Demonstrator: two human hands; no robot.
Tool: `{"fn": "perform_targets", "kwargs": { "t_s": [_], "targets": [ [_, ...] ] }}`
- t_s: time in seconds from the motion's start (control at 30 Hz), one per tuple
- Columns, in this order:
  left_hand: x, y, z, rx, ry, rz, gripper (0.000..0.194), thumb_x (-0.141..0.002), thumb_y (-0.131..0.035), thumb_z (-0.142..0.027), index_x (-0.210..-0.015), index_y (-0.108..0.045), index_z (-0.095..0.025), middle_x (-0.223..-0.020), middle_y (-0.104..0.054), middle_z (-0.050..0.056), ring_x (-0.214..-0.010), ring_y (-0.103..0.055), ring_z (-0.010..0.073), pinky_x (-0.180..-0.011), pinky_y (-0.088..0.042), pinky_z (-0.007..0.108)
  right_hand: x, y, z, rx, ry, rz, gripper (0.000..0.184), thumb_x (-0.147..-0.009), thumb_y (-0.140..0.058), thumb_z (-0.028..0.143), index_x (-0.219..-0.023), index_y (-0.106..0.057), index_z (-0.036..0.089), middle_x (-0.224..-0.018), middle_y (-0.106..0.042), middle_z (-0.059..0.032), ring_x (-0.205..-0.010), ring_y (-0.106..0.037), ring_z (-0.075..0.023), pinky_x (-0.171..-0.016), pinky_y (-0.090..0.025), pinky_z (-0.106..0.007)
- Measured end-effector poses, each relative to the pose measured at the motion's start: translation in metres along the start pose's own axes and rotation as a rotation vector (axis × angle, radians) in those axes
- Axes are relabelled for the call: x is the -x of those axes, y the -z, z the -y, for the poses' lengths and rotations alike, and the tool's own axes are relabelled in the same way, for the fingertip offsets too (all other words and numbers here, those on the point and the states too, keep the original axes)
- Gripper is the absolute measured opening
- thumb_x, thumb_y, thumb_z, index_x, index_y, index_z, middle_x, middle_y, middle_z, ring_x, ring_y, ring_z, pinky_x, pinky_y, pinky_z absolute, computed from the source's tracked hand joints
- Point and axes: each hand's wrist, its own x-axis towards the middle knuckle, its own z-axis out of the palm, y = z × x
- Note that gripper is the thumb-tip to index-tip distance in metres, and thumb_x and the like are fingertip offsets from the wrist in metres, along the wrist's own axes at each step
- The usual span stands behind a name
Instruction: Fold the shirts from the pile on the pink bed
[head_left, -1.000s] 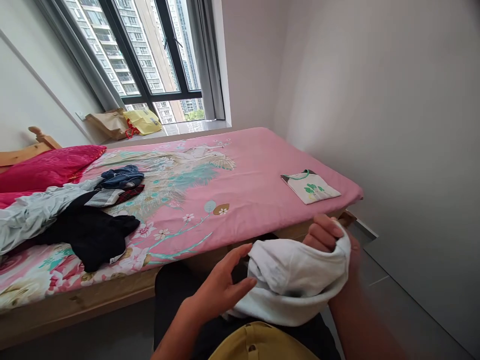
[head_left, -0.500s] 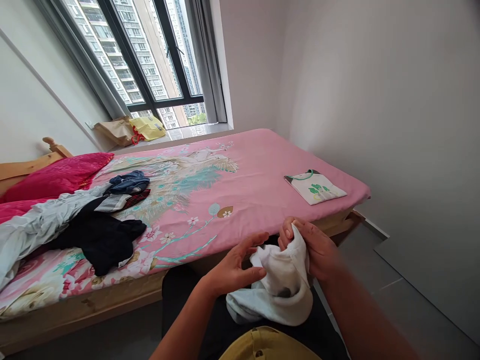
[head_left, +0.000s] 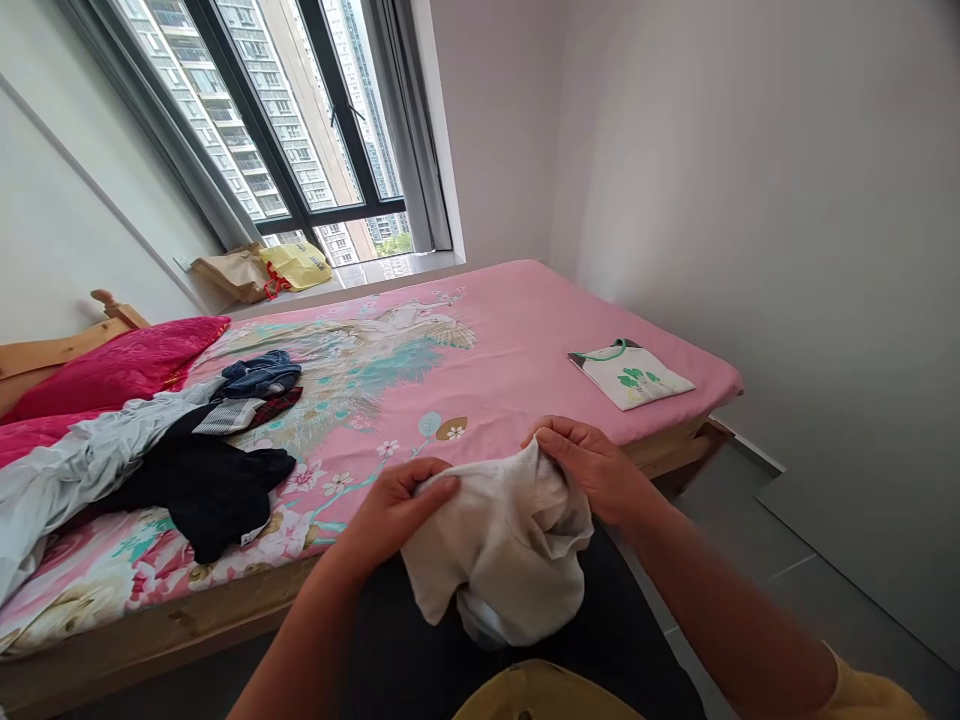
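A crumpled white garment (head_left: pixel 499 540) hangs between my hands, above my dark-clothed lap. Its exact kind cannot be made out. My left hand (head_left: pixel 409 505) pinches one edge of it, thumb on top. At the other end my right hand (head_left: pixel 589 465) grips a raised corner between thumb and fingers. The cloth is stretched between the two grips, and its lower part sags in folds. Beyond my right hand, a folded white T-shirt (head_left: pixel 634 375) with green trim and a green plant print lies flat on the bed.
The bed (head_left: pixel 510 330) has a pink floral sheet and a wooden frame. At the left lie a black garment (head_left: pixel 217 500), blue denim (head_left: pixel 262 375), a pale ruffled cloth (head_left: pixel 97 450) and a magenta pillow (head_left: pixel 127 365). Bags (head_left: pixel 296 265) rest on the windowsill.
My left hand has closed on the white garment and moved left, drawing the cloth out wide. My right hand has kept its grip and risen slightly.
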Motion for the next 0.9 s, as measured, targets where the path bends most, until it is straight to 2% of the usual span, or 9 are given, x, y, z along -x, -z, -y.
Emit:
{"fn": "perform_targets", "kwargs": {
  "t_s": [0.1, 0.17, 0.27, 0.33, 0.43, 0.53, 0.7, 0.8, 0.9],
  "targets": [
    [0.010, 0.016, -0.022, -0.039, -0.055, -0.181, 0.026, -0.074, -0.065, -0.042, -0.078, -0.069, -0.016, -0.065, -0.059, 0.001, -0.057, -0.048, 0.0113, -0.048, -0.036, 0.019, -0.004, -0.006, 0.007, 0.199, 0.074, 0.097, 0.021, -0.078, -0.060, 0.039, -0.085, -0.058, 0.020, -0.075, -0.055, 0.0016, -0.065, -0.047, -0.0101, -0.057, -0.037, -0.021],
    [0.020, 0.024, -0.036, -0.078, -0.101, -0.256, 0.026, -0.071, -0.068, -0.041, -0.079, -0.072, -0.017, -0.065, -0.062, 0.002, -0.058, -0.051, 0.0129, -0.050, -0.039, 0.020, -0.007, -0.007, 0.006, 0.450, 0.154, 0.119, 0.015, -0.076, -0.061, 0.030, -0.089, -0.060, 0.022, -0.081, -0.059, 0.0008, -0.070, -0.050, -0.0121, -0.061, -0.037, -0.022],
    [0.033, 0.034, -0.052, -0.121, -0.130, -0.361, 0.025, -0.068, -0.072, -0.041, -0.075, -0.073, -0.017, -0.063, -0.063, 0.003, -0.060, -0.054, 0.0156, -0.052, -0.042, 0.022, -0.014, 0.001, -0.007, 0.859, 0.270, 0.035, 0.015, -0.072, -0.054, 0.014, -0.083, -0.061, 0.022, -0.081, -0.061, 0.0003, -0.073, -0.050, -0.0140, -0.063, -0.034, -0.024],
    [0.040, 0.042, -0.055, -0.142, -0.109, -0.440, 0.026, -0.066, -0.073, -0.041, -0.075, -0.073, -0.017, -0.064, -0.064, 0.003, -0.062, -0.055, 0.0159, -0.052, -0.042, 0.021, -0.018, 0.011, -0.019, 0.961, 0.259, 0.015, 0.018, -0.070, -0.049, 0.011, -0.079, -0.060, 0.022, -0.078, -0.061, 0.0000, -0.072, -0.051, -0.0145, -0.063, -0.033, -0.025],
    [0.045, 0.054, -0.052, -0.171, -0.035, -0.537, 0.028, -0.064, -0.074, -0.042, -0.078, -0.073, -0.018, -0.067, -0.065, 0.002, -0.061, -0.054, 0.0147, -0.049, -0.040, 0.020, -0.022, 0.025, -0.027, 0.881, 0.192, 0.022, 0.017, -0.073, -0.046, 0.014, -0.079, -0.060, 0.022, -0.076, -0.060, 0.0004, -0.071, -0.051, -0.0146, -0.062, -0.033, -0.025],
    [0.046, 0.065, -0.046, -0.169, 0.064, -0.542, 0.032, -0.063, -0.074, -0.046, -0.079, -0.071, -0.017, -0.067, -0.063, 0.001, -0.059, -0.053, 0.0135, -0.049, -0.039, 0.019, -0.021, 0.030, -0.019, 0.682, 0.114, 0.078, 0.013, -0.079, -0.046, 0.021, -0.076, -0.060, 0.020, -0.073, -0.057, 0.0015, -0.068, -0.048, -0.0135, -0.060, -0.033, -0.024],
    [0.049, 0.079, -0.030, -0.026, 0.224, -0.320, 0.036, -0.066, -0.071, -0.050, -0.065, -0.060, -0.016, -0.053, -0.050, -0.003, -0.046, -0.041, 0.0068, -0.041, -0.030, 0.016, -0.015, 0.022, -0.002, 0.174, -0.152, 0.273, 0.026, -0.082, -0.052, 0.040, -0.076, -0.060, 0.017, -0.068, -0.057, 0.0007, -0.058, -0.046, -0.0111, -0.055, -0.034, -0.024],
    [0.053, 0.079, -0.011, 0.162, 0.265, -0.209, 0.041, -0.063, -0.072, -0.053, -0.061, -0.055, -0.015, -0.049, -0.044, -0.005, -0.042, -0.035, 0.0043, -0.040, -0.026, 0.015, -0.016, 0.018, -0.005, -0.037, -0.266, 0.220, 0.030, -0.079, -0.057, 0.046, -0.075, -0.060, 0.017, -0.061, -0.055, 0.0015, -0.052, -0.044, -0.0104, -0.050, -0.032, -0.023],
    [0.054, 0.071, 0.011, 0.302, 0.279, -0.161, 0.040, -0.061, -0.074, -0.052, -0.068, -0.059, -0.015, -0.053, -0.048, -0.005, -0.044, -0.038, 0.0049, -0.042, -0.029, 0.016, -0.020, 0.018, -0.015, -0.133, -0.296, 0.114, 0.028, -0.075, -0.063, 0.044, -0.070, -0.057, 0.017, -0.062, -0.054, 0.0021, -0.054, -0.046, -0.0106, -0.051, -0.034, -0.023]
  ]
}}
